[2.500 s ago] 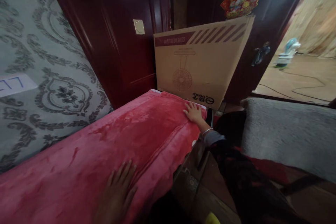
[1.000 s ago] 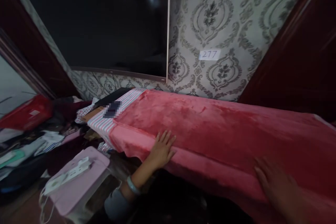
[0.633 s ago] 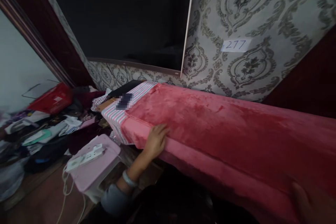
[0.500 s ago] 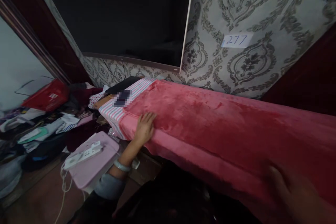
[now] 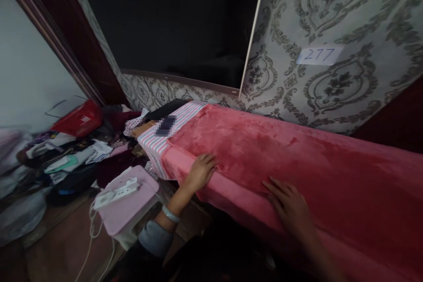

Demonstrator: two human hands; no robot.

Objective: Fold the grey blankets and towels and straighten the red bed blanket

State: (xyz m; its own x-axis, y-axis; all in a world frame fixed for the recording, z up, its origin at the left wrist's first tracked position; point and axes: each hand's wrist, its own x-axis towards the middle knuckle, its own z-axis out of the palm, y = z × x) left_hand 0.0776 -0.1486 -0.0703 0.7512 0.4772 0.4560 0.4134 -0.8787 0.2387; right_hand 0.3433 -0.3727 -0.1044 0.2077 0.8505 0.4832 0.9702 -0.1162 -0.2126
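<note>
A plush red blanket (image 5: 317,163) is spread along a long, low surface beneath the television and hangs over its front edge. My left hand (image 5: 201,171) rests on the blanket's front edge, fingers stretched out over the fabric. Farther right along the same edge, my right hand (image 5: 291,205) lies on the blanket with its fingers extended and slightly apart. Neither hand grips anything visible. Under the blanket's left end, a striped cloth (image 5: 153,143) shows, with a blurred dark item (image 5: 166,126) on top.
A television (image 5: 178,26) hangs on the patterned wall, beside a paper label (image 5: 320,55) reading 277. At left are a pink-lidded bin (image 5: 142,189) bearing a white power strip (image 5: 115,194), a red basket (image 5: 79,119) and heaped clothes (image 5: 76,161).
My right hand has come left and forward along the blanket's front edge, nearer my left hand. My left hand has shifted slightly right along the edge. The view has turned a little left.
</note>
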